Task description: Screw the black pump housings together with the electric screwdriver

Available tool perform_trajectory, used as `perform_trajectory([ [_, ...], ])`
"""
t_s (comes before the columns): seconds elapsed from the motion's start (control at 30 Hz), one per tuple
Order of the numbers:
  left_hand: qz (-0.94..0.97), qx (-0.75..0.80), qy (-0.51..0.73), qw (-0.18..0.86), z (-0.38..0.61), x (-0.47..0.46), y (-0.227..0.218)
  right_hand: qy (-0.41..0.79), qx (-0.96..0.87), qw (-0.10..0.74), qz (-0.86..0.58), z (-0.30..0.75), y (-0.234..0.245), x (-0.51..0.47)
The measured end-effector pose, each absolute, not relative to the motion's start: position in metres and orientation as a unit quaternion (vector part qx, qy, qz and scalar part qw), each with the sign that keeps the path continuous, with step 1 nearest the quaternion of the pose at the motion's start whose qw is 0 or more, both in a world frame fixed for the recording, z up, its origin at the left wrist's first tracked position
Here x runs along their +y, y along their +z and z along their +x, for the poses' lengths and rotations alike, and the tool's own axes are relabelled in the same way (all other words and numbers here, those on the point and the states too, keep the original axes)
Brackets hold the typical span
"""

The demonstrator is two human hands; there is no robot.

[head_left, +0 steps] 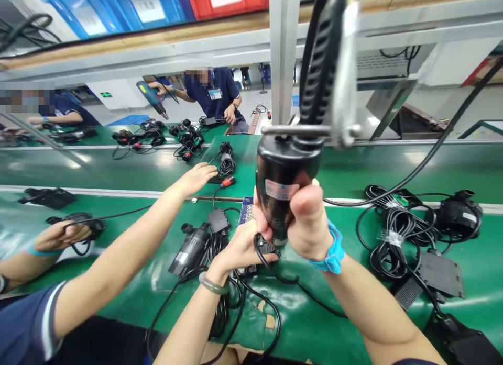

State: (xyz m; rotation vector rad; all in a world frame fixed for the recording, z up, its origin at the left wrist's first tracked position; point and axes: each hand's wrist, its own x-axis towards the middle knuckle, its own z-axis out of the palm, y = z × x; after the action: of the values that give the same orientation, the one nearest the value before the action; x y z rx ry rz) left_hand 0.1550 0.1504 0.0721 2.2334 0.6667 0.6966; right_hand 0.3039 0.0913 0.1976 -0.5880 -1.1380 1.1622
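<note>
My right hand [310, 223], with a blue band at the wrist, is wrapped round a black electric screwdriver [285, 166] that hangs upright with its bit end down. Below the tool, my left hand [239, 247] pinches a small black ribbed part [266, 244] with a cable running from it. The screwdriver's tip meets or nearly meets this part; the exact contact is hidden. Beside my left hand lie a black cylindrical pump-like unit [190, 249] and a small dark box [218, 221] with coiled cable. Behind my hands, a blue tray [247, 201] holds many small screws.
A co-worker's arm [129, 255] reaches in from the left toward a cable bundle [226, 161]. Another person's hand [76, 233] holds a black part. Cable coils [393, 234] and a black round unit [458, 218] lie right. A metal post [283, 56] stands ahead; another co-worker holds a heat gun [152, 99].
</note>
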Motion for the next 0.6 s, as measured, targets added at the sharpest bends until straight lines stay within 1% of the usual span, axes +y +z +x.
perform_trajectory([
  [0.1, 0.876, 0.232, 0.258, 0.334, 0.155, 0.153, 0.072, 0.511, -0.497, 0.651, -0.261, 0.309, 0.203, 0.093],
  [0.17, 0.879, 0.221, 0.259, 0.333, 0.155, 0.153, 0.073, 0.497, -0.472, 0.674, -0.275, 0.321, 0.208, 0.096],
  [0.23, 0.877, 0.233, 0.262, 0.328, 0.156, 0.15, 0.075, 0.458, -0.445, 0.709, -0.298, 0.338, 0.21, 0.104],
  [0.3, 0.853, 0.279, 0.288, 0.333, 0.156, 0.144, 0.077, 0.411, -0.431, 0.724, -0.347, 0.357, 0.204, 0.116],
  [0.43, 0.742, 0.375, 0.367, 0.417, 0.152, 0.136, 0.078, 0.382, -0.433, 0.682, -0.449, 0.381, 0.173, 0.141],
  [0.5, 0.682, 0.382, 0.406, 0.472, 0.146, 0.135, 0.08, 0.379, -0.448, 0.662, -0.467, 0.386, 0.157, 0.144],
  [0.6, 0.597, 0.348, 0.473, 0.547, 0.134, 0.135, 0.087, 0.363, -0.465, 0.638, -0.494, 0.384, 0.135, 0.13],
])
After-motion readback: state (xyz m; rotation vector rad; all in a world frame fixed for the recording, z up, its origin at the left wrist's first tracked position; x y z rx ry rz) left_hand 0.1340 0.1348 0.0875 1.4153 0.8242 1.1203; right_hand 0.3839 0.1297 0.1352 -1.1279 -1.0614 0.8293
